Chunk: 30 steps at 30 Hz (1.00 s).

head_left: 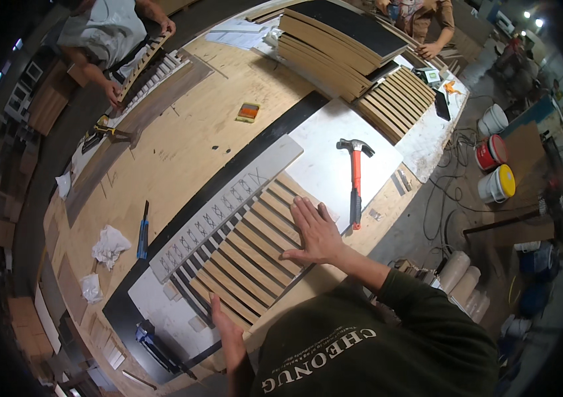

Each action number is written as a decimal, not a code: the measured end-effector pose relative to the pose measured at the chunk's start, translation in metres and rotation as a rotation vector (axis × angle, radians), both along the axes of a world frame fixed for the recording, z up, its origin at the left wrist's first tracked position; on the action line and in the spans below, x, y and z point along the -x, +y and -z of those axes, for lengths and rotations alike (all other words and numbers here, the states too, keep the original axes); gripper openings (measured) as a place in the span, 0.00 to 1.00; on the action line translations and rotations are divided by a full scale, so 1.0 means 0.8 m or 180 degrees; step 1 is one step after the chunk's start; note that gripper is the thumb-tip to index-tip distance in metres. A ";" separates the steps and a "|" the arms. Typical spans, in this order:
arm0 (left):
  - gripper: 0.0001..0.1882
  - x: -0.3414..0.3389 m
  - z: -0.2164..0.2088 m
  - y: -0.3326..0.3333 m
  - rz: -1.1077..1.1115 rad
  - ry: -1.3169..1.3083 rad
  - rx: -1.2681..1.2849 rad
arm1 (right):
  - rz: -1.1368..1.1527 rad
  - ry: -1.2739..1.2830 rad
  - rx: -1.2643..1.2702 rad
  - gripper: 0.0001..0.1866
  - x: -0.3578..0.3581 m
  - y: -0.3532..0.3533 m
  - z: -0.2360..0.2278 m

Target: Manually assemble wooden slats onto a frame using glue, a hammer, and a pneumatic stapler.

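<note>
A slatted panel (245, 255) of light wooden strips with dark gaps lies in front of me on the worktable. My right hand (316, 233) rests flat across the right end of the slats, fingers spread. At the panel's near left corner is my left hand (226, 325), its visible fingers stretched along the edge, not wrapped around anything. Along the panel's far side runs a pale board (210, 210) with a row of pencilled crosses. A claw hammer (356, 177) with an orange and black handle lies on a white board (321, 142), beyond my right hand.
A blue utility knife (143, 231), crumpled white cloth (110, 246) and blue-black tool (152, 344) lie to the left. Stacked curved panels (331, 56) and another slatted panel (397, 99) stand at the back. Two people work across the table. Buckets (491, 152) stand on the right floor.
</note>
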<state>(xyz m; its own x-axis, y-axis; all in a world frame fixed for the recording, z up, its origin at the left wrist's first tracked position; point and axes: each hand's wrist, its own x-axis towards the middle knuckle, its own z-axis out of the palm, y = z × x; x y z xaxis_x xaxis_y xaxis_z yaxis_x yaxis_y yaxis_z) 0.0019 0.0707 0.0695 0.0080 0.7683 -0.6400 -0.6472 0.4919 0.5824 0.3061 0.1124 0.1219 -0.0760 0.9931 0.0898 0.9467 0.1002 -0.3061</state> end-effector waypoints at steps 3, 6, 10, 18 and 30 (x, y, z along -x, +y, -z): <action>0.27 0.001 0.001 0.000 -0.0003 -0.0072 -0.0047 | 0.0033 0.0060 -0.0036 0.58 0.002 -0.002 0.000; 0.26 -0.005 -0.009 0.004 -0.0047 -0.0028 -0.0030 | 0.0043 0.0081 -0.0057 0.58 0.004 -0.002 -0.001; 0.26 0.000 0.000 0.002 -0.0036 -0.0056 -0.0008 | 0.0010 0.0091 -0.0042 0.50 -0.004 0.001 -0.001; 0.29 0.006 0.010 0.001 -0.0079 -0.0134 -0.0061 | 0.0350 0.0377 0.0007 0.29 -0.039 0.009 0.015; 0.27 0.030 -0.002 -0.015 -0.0006 -0.0034 -0.0207 | 0.0091 0.1805 0.0710 0.25 -0.074 0.017 -0.010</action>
<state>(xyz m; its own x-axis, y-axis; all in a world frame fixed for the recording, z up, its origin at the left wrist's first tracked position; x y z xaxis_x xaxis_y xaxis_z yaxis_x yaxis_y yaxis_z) -0.0224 0.0587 0.0714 0.0131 0.8083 -0.5886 -0.6544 0.4520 0.6062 0.3649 0.1260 0.1302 -0.0504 0.9935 -0.1018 0.6313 -0.0473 -0.7741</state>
